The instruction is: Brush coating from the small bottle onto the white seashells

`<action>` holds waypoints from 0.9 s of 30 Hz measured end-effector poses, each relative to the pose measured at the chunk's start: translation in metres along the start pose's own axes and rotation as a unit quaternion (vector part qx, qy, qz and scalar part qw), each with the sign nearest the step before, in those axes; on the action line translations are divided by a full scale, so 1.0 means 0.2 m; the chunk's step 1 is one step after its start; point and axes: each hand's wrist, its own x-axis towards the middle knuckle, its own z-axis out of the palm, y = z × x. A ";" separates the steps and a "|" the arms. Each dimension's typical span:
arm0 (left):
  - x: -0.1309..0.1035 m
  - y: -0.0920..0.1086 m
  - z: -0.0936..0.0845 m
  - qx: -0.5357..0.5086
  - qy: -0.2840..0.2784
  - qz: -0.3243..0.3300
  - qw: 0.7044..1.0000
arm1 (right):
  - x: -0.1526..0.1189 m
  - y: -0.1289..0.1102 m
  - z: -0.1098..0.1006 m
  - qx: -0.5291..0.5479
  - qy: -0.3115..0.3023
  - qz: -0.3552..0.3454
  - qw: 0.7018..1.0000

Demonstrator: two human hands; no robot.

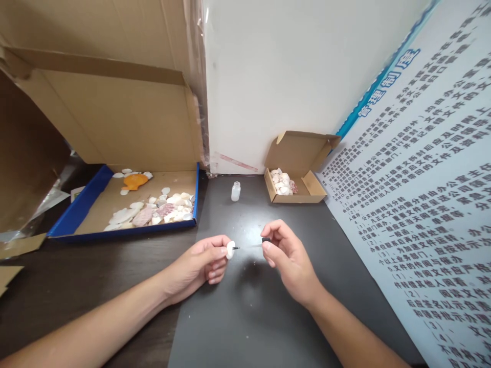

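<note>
Between thumb and fingers, my left hand [209, 258] pinches a small white shell [230, 249] above the dark mat. My right hand [287, 255] grips the black cap of a thin brush [265, 240]. The brush's pale stem points left, and its dark tip is at the shell's right side; whether it touches the surface is too small to tell. Behind the hands, a small open bottle [236, 192] of whitish content stands upright on the mat.
A blue-edged box [134, 234] with shells, one of them orange, lies open at the left. At the back right is a small cardboard box [299, 198] holding white shells. A printed board [429, 153] leans along the right side.
</note>
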 end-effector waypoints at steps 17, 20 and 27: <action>-0.01 0.00 0.01 0.013 -0.003 -0.003 1.000 | 0.00 0.00 0.00 0.004 -0.006 0.010 1.000; -0.01 0.00 0.01 0.014 -0.003 -0.002 1.000 | 0.00 -0.01 0.00 -0.036 0.012 0.006 0.999; -0.01 -0.01 -0.01 0.001 -0.006 -0.003 1.000 | 0.00 -0.01 0.00 -0.012 0.004 0.019 1.000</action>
